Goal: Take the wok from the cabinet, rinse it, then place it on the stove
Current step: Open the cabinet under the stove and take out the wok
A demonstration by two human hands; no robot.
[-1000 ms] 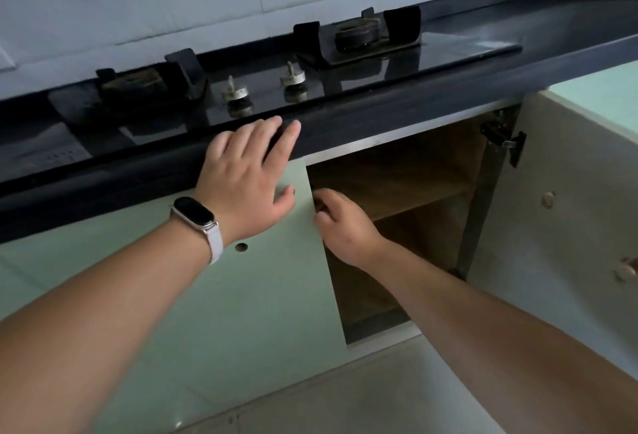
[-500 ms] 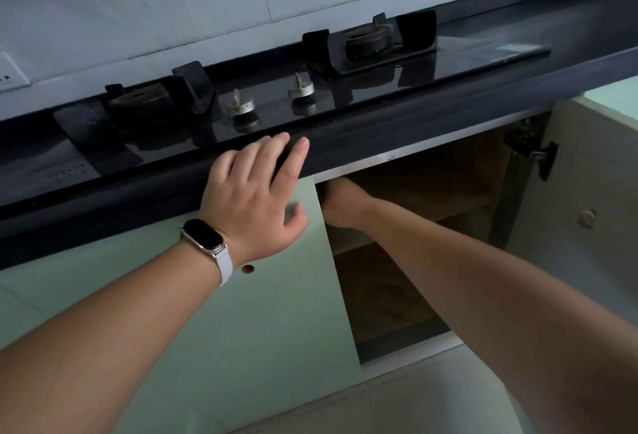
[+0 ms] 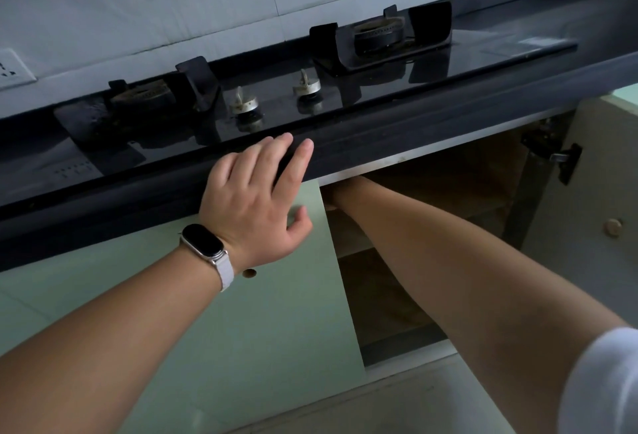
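Note:
A black glass stove (image 3: pixel 362 88) with two burners is set into the dark counter. Below it the cabinet (image 3: pixel 448 192) stands open on the right side. My left hand (image 3: pixel 255 198) rests flat, fingers spread, on the counter's front edge and the top of the shut pale green door (image 3: pixel 241 330). My right hand (image 3: pixel 340 192) reaches deep inside the cabinet under the counter; only its wrist shows, the fingers are hidden. No wok is visible.
The open cabinet door (image 3: pixel 600 219) swings out at the right with a hinge (image 3: pixel 562 157) near its top. A wooden shelf (image 3: pixel 483 212) crosses the cabinet inside. A wall socket (image 3: pixel 13 67) sits at the far left. Pale floor (image 3: pixel 414 406) lies below.
My right hand has gone from the door's edge into the cabinet, out of sight. My left hand stays on the counter edge. The view has shifted slightly.

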